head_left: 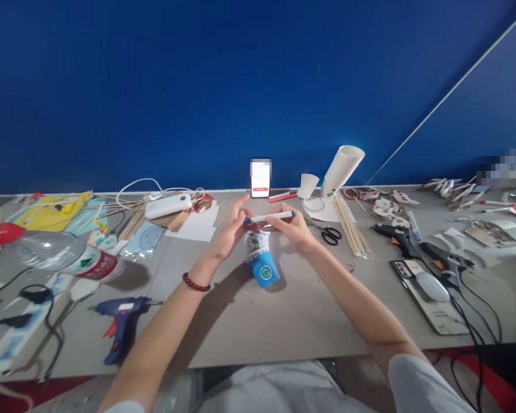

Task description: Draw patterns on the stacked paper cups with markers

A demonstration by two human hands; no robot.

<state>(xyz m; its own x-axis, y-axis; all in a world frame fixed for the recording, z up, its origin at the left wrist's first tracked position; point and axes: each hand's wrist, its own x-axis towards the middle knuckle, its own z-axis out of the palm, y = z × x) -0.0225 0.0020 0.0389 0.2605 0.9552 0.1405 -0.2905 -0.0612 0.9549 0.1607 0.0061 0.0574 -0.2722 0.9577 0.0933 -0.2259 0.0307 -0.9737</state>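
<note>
A white marker with blue ends (260, 218) lies level between my hands, in front of my body. The fingers of my left hand (231, 226) pinch its blue left end, the index finger sticking up. My right hand (291, 226) is closed round the other end. Just below the marker is a paper cup (264, 267), blue with a white cloud-like pattern and a round green mark. Part of the cup's far end is hidden by the hands and marker. Against the wall, beyond my hands, a phone (260, 179) stands upright with its screen lit.
Stacked paper cups (343, 169), black scissors (329, 234) and wooden sticks (352, 229) lie right of centre. Farther right are glue guns (441, 258) with cables and a phone (430, 298). At left are a blue glue gun (122, 321), a bottle (77, 258) and a power strip (30, 327).
</note>
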